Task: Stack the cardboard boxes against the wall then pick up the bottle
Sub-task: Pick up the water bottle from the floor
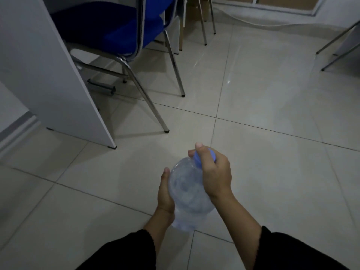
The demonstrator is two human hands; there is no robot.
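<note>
Room: pale glossy tiled floor (272,152) fills my view; a blue chair (116,26) on chrome legs stands at 11 o'clock, beside the white side panel of a bench (39,65) at 9 o'clock.
Bottle: the clear plastic bottle (187,188) is off the floor at 6 o'clock, tilted so its blue cap (196,158) points toward 12. I cannot tell how much is inside.
Left hand: my left hand (165,193) cups the bottle's body from the 9 o'clock side, thumb along the wall; the fingers underneath are hidden.
Right hand: my right hand (214,172) is wrapped over the cap and neck, fingers curled round them.
Boxes: none clearly seen; a brown shape (192,10) behind chair legs at 12 o'clock may be cardboard.
Risk, squeeze: the thin wall could buckle and slide out of the left hand.
Risk, cap: a twist from the right hand could loosen it, spilling onto slick tiles.
Risk, order: I cannot confirm the stack from this view.
</note>
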